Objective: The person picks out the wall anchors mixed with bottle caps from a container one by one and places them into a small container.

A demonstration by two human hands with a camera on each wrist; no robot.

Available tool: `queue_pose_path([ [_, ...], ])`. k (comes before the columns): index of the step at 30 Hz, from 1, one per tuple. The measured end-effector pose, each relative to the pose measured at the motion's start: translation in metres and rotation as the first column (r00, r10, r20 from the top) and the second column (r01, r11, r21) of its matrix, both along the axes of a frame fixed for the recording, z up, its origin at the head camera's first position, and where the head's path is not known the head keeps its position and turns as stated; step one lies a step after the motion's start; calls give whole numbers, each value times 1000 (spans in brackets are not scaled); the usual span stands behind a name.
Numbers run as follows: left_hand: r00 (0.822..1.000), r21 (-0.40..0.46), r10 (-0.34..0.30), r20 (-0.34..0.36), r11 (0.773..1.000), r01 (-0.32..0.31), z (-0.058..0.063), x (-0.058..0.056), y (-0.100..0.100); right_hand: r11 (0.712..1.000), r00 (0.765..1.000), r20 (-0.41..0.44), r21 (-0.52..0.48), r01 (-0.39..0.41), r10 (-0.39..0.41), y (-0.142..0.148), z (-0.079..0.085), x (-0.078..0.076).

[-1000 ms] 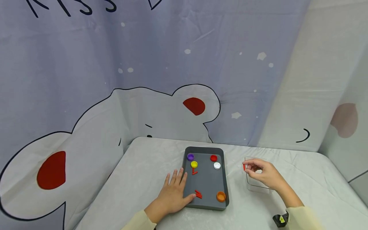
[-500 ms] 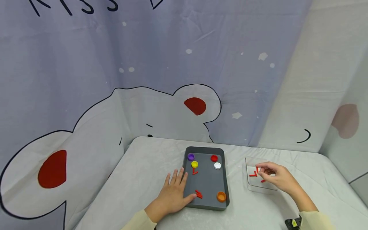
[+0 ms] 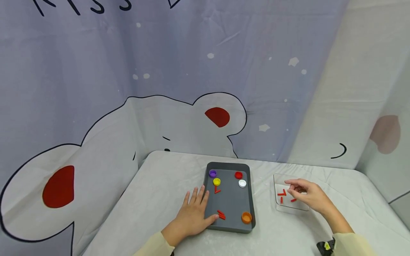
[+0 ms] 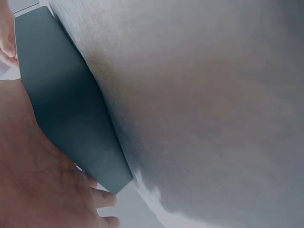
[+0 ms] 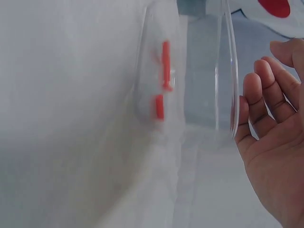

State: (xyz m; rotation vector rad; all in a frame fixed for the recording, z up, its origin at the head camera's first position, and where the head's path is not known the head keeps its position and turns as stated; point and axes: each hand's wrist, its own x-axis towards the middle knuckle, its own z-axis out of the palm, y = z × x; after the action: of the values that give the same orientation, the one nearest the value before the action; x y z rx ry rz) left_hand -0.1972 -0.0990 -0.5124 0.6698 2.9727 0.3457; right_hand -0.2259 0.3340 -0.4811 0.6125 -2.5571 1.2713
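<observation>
My left hand (image 3: pixel 192 217) lies flat with fingers spread on the left rim of a grey tray (image 3: pixel 232 202); in the left wrist view the palm rests against the tray's outer side (image 4: pixel 71 95). Near the thumb, several short red sticks (image 3: pixel 221 215) lie in the tray. Over a clear plastic box (image 3: pixel 280 208) hovers my right hand (image 3: pixel 309 193), its thumb and fingertips apart with nothing between them. Several red sticks (image 3: pixel 281 200) lie scattered on the box floor. The right wrist view shows the relaxed fingers (image 5: pixel 255 90) beside the box wall (image 5: pixel 232 71).
Inside the tray are small round caps: purple (image 3: pixel 213 173), yellow (image 3: pixel 216 182), red (image 3: pixel 238 175), white (image 3: pixel 242 183) and orange (image 3: pixel 246 217). More red sticks (image 3: pixel 217 191) lie just below the yellow cap. A white cloth (image 3: pixel 173 185) covers the table; a printed curtain hangs behind.
My right hand has moved right over the clear box and let go of a red stick, which now lies inside. The left hand has stayed on the tray.
</observation>
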Motion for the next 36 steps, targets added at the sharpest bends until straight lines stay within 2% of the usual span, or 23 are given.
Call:
queue_pose_path([
  [6,1000,-26,1,-6,1000,-1,-6,-3,0,994,992,-71,-6,-108,107,-31,3,-3],
  [15,1000,-15,-2,-11,1000,2,-6,-2,-1,964,963,-30,16,-267,267,-82,5,-16],
  [27,1000,-8,-2,-22,1000,2,-2,-1,0,899,900,74,49,-434,431,-126,6,-25],
  [36,1000,-32,10,-3,999,-10,0,-1,0,863,866,213,139,-485,452,-151,-2,-33],
])
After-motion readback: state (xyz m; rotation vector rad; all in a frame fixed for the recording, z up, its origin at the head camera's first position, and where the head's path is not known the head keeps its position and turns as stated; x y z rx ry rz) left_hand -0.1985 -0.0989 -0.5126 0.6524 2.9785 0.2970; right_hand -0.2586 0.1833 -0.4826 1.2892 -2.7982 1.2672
